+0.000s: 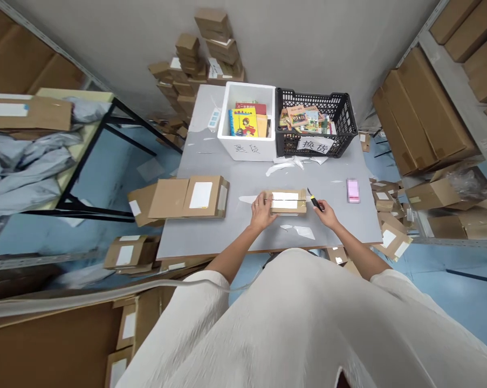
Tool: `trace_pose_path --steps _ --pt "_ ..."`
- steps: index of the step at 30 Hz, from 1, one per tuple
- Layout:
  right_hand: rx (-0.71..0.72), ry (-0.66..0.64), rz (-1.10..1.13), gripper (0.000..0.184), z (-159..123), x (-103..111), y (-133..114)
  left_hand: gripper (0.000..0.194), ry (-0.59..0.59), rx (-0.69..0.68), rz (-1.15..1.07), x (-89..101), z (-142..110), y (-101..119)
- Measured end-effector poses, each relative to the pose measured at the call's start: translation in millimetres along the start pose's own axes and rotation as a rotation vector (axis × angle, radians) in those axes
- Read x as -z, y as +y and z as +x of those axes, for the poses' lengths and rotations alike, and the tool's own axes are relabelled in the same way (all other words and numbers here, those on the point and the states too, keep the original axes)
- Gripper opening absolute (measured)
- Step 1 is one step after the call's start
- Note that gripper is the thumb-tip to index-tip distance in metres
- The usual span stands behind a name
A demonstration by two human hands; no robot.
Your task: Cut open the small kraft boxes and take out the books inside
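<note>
A small cardboard box [286,209] with a white label lies on the grey table [211,231] in front of me. A dark line runs lengthwise across the label. My left hand [262,213] grips the box's left end, fingers over its top. To the right of the box, my right hand [328,213] is wrapped round a black and yellow utility knife [316,203]. Its blade points up and away from me, close to the box's right end and apart from it. Scraps of white paper [303,232] lie just before the box.
Behind stand a white foam bin [246,146] and a black crate [308,146], both holding books. An opened cardboard box [186,198] sits on the left of the table, a phone [352,191] on the right. Stacked boxes [217,51] and shelves surround the table.
</note>
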State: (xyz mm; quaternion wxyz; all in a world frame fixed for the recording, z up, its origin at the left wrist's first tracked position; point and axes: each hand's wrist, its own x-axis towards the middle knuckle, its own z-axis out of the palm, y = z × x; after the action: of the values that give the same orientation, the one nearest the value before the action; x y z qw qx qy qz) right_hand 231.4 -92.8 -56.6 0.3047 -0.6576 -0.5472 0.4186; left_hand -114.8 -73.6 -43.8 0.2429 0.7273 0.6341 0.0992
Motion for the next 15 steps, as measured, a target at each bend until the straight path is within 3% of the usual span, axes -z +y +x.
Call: trace_pose_path --steps 3,7,15 --pt "0.016 -0.061 0.125 0.060 2.3 -20.9 -8.0 0.091 -0.061 0.117 -0.120 -3.7 -1.3 -8.5" --pt "0.017 -0.062 0.201 0.067 10.1 -32.7 -20.1 0.086 -0.080 0.145 -0.169 -1.1 8.6 -6.2" --pt "0.076 0.010 0.125 0.071 37.7 -7.6 -23.9 0.084 -0.072 0.069 -0.126 20.8 54.6 14.6"
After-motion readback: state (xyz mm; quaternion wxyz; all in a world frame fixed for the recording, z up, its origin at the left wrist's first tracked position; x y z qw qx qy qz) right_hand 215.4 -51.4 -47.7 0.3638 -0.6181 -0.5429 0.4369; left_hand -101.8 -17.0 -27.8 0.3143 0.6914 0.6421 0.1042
